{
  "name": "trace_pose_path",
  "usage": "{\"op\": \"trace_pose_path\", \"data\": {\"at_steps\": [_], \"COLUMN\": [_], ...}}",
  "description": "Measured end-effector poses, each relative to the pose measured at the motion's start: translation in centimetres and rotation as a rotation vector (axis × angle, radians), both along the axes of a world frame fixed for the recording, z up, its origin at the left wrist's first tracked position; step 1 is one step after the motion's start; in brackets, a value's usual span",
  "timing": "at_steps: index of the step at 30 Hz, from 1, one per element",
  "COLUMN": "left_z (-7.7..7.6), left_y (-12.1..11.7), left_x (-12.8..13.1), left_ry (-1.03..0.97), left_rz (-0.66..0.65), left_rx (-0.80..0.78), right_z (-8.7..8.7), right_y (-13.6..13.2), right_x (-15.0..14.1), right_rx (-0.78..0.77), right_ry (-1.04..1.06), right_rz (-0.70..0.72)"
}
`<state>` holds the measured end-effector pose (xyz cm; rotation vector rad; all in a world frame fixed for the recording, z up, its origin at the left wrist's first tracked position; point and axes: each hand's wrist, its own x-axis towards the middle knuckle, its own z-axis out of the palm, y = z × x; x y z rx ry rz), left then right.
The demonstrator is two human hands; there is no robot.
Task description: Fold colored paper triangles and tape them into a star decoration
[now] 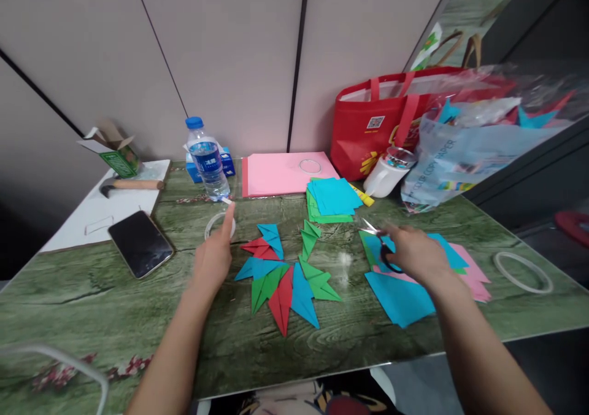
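Observation:
My left hand (214, 258) points its index finger forward, with a small white strip of tape (227, 201) at the tip; its other fingers look curled and are partly hidden. Just beyond it lies a white tape roll (208, 226), partly covered by the hand. My right hand (416, 252) is closed over the dark handles of a pair of scissors (385, 254), blades towards the back left. Under them lie blue sheets (399, 298) and pink sheets (469, 267). Between my hands, folded red, blue and green paper pieces (281, 295) form an incomplete ring; one green piece (310, 237) lies at its upper right.
A water bottle (209, 163), pink paper pack (285, 172) and blue-green paper stack (335, 197) stand or lie behind. Left are a phone (141, 244) and hammer (133, 184). Right are a white mug (385, 174), red bag (354, 120), plastic bag (473, 154) and pale ring (522, 287).

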<state>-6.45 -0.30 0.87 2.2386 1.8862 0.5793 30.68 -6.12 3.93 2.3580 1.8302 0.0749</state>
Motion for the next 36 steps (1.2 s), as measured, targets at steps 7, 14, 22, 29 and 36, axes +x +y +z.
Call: {"op": "trace_pose_path", "data": {"at_steps": [7, 14, 22, 29, 36], "left_z": [2.4, 4.2, 3.9, 1.0, -1.6], "left_y": [-1.0, -3.3, -2.7, 2.4, 4.6], "left_x": [2.0, 5.9, 5.5, 3.9, 4.3], "left_ry": [-0.939, -1.682, -1.288, -0.428, -0.091], "left_rz": [-0.178, -0.447, -0.412, -0.440, -0.623], "left_rx": [-0.075, -0.766, -0.580, -0.018, -0.071], "right_z": [-0.9, 2.1, 1.3, -0.9, -4.0], "right_y": [-0.5, 0.7, 2.3, 4.1, 4.2], "right_x": [2.6, -10.4, -13.1, -13.2, -15.2], "right_rx": [0.036, 0.252, 0.249, 0.139, 0.000], "right_ry": [0.203, 1.547, 1.718, 1.900, 2.020], "right_rz": [-0.028, 0.408, 0.326, 0.064, -0.045]}}
